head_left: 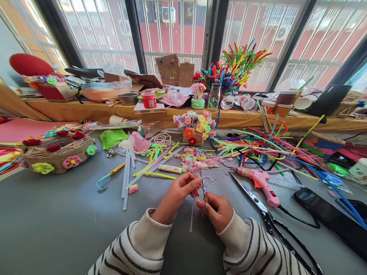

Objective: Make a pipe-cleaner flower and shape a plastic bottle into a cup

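My left hand (178, 194) is closed, its thumb and fingers pinching a thin pale purple pipe cleaner (192, 218). One end of it hangs down between my hands. Lower and to the right, my right hand (218, 211) is closed too, gripping a thin stem-like length that runs up toward my left fingertips. Whether this is the same pipe cleaner bent over, I cannot tell. Just beyond my fingers lies a pile of short pink and yellow fuzzy pieces (197, 158), with purple fluff scattered beside it.
Large scissors (255, 199) lie open-bladed at right, beside a pink glue gun (260, 183) and a black phone (329, 217). Loose pipe cleaners (266, 147) spread behind them. Clear glue sticks (126, 179) and a twine basket (61, 152) are at left. A flower box (193, 135) stands behind.
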`<state>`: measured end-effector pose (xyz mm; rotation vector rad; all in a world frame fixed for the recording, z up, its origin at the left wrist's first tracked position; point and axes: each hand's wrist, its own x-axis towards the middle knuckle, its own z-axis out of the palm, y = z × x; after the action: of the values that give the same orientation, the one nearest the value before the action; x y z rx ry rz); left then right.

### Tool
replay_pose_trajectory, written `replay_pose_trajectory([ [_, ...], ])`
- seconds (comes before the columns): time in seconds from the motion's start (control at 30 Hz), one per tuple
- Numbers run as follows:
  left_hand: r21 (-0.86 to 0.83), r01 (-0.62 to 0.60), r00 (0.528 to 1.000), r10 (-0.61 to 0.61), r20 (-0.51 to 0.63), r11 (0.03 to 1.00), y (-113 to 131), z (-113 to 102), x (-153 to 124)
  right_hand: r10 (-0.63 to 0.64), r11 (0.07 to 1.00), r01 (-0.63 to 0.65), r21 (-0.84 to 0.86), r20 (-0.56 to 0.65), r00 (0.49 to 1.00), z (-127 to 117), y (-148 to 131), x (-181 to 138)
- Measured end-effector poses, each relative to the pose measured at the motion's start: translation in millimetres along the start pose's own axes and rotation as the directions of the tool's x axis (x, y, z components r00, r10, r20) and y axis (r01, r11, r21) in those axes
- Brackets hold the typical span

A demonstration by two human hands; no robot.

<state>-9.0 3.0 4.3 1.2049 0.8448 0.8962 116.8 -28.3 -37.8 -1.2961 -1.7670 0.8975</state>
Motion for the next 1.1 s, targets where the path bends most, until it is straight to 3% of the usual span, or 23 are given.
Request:
replay_pose_trajectory([
  [0.13,-0.019,-0.006,1.0,0.006,-0.017,1.0,-0.9,-0.5,0.5,-0.009,0.999,0.005,-0.046,-0.086,0.996,2.0,2.3,0.0],
  [0.37,-0.036,-0.016,0.999,0.015,-0.036,0.999,-0.3,-0.9,0.7,0.049,0.999,-0.051,-0.013,-0.134,0.99,0.5,0.3,0.6],
  [0.57,-0.012,-0.025,0.999,0.025,-0.03,1.0,-2.7,-2.1,-0.2,0.017,0.997,-0.017,0.081,-0.001,1.0,-1.4,-2.9,-0.8],
  [0.7,-0.007,-0.019,1.0,0.019,0.023,1.0,-3.1,-1.4,0.3,0.001,0.996,-0.002,0.094,0.01,1.0,0.3,-3.6,-1.5],
  [0.97,-0.01,-0.032,0.999,0.032,0.014,0.999,-3.2,-1.7,0.7,-0.013,0.999,0.004,-0.051,-0.163,0.987,1.7,-0.9,-1.0],
  [1.1,-0.023,-0.04,0.999,0.04,0.027,0.999,-3.8,-1.8,1.1,-0.023,0.996,0.007,-0.09,-0.175,0.984,-2.4,-6.8,-3.6],
])
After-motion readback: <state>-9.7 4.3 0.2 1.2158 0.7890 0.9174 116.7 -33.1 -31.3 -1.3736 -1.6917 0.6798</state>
